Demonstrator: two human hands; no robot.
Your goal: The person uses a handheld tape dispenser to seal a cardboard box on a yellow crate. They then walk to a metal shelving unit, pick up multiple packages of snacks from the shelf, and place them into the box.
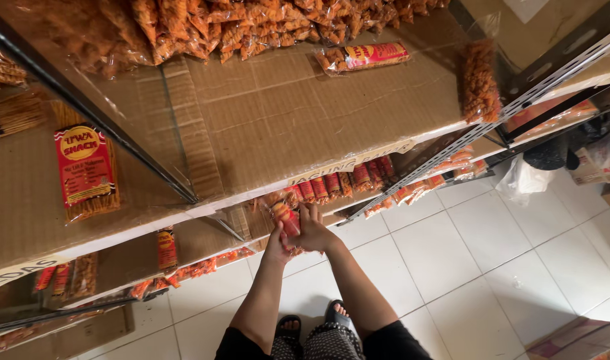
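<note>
Head cam, looking straight down past shelving to white tile floor (491,267).

Both hands together at front edge of the lower shelf (235,227). Left hand (276,245) and right hand (313,233) meet on one snack packet (286,217): clear wrapper, orange-red label, orange contents. Packet stands roughly upright betw. the two hands, top end poking up above the fingers, lower end hidden in the grip. Right fingers (311,212) curl over packet's right side and front; left thumb/fingers press it from left. Both hands closed narrow on it, not spread. Exact finger count on the packet: can't tell, too small.

Packet sits just at left end of a row of similar packets (341,183) lined up along the lower shelf under the upper board's lip; touching nearest neighbour or just beside it, can't tell which.

Upper shelf: flat cardboard liner (285,113), mostly bare in middle. Heap of orange snack bags (251,27) along the back. One long packet w/ red label (363,57) lying on its side near the heap. Another orange bag (479,80) at right edge. Left bay: red-labelled stick snack pack (85,173) lying flat.

Below: person's feet in dark sandals (311,323) on tile, patterned trousers. White plastic bag (521,180) on floor at right, well apart from hands.
</note>
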